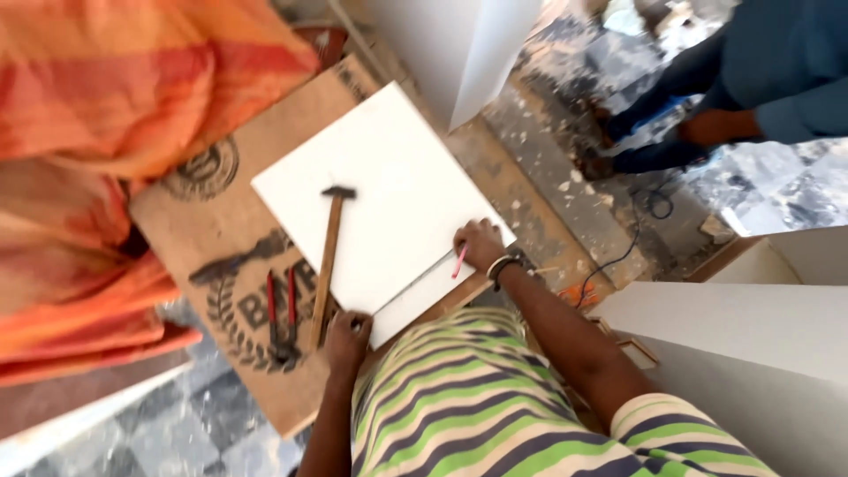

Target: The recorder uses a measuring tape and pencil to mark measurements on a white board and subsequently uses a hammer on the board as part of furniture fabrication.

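Centre frame, the right hand [481, 243] pinches a red pencil [460, 261] at the white board's [389, 190] lower edge for marking; the left hand [346, 336], fingers curled, steadies the wooden-handled hammer [329, 261] lying beside red-handled pliers [281, 322].

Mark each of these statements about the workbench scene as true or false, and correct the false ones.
1. The right hand holds a red pencil against the white board. True.
2. The hammer lies on the floor. False: it lies across the white board and the brown sheet, its head on the board.
3. The left hand grips the hammer's head. False: it rests near the end of the handle, at the board's near corner.
4. Red-handled pliers lie on the brown sheet, left of the hammer handle. True.
5. Another person's hand shows at the upper right. True.
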